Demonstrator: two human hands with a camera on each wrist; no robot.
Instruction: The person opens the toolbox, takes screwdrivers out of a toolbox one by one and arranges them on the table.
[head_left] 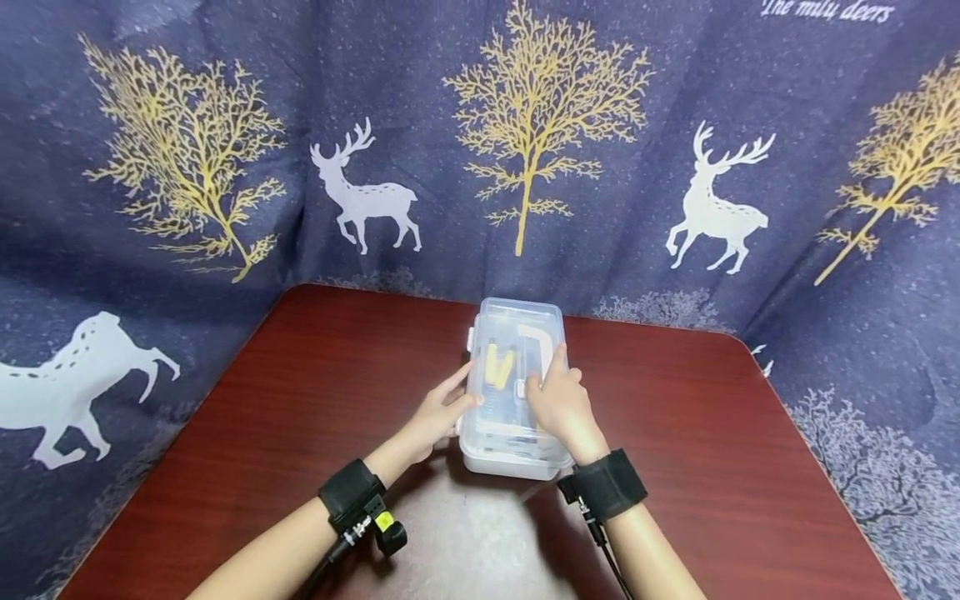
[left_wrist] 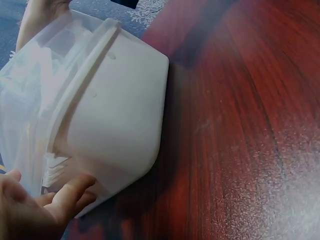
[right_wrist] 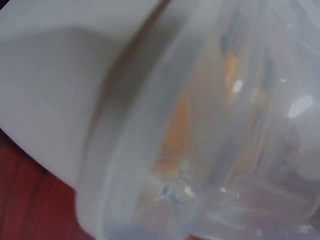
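In the head view, a plastic storage box [head_left: 501,421] lies lengthwise at the middle of a dark red wood-grain table [head_left: 360,367], toward its far side; whether its whole underside touches the tabletop I cannot tell. It has a white base [head_left: 510,468] and a clear lid [head_left: 517,310], with a white latch [head_left: 471,338] on the left long side. Through the lid show two slim yellow pieces [head_left: 492,365], set in a rough V, and a bent white piece [head_left: 542,340] near the right edge. The left hand [head_left: 435,414] holds the box's left side, thumb on the lid's edge. The right hand [head_left: 561,404] holds the opposite side, its thumb over the lid and its index finger stretched along the right edge. Each wrist wears a black strap: the left strap [head_left: 351,496] carries a small black device, and a cable runs from the right strap [head_left: 606,486]. Behind the table hangs a dark blue cloth [head_left: 588,242] printed with white deer and golden trees.

In the left wrist view, the white base stands tilted across the frame, its outer wall toward the camera. The left hand's fingers bend against that wall at lower left, while part of the other hand shows at the far upper left.

In the right wrist view, the lid's cloudy rim fills the middle, with blurred orange-yellow shapes behind the plastic and red tabletop at lower left.
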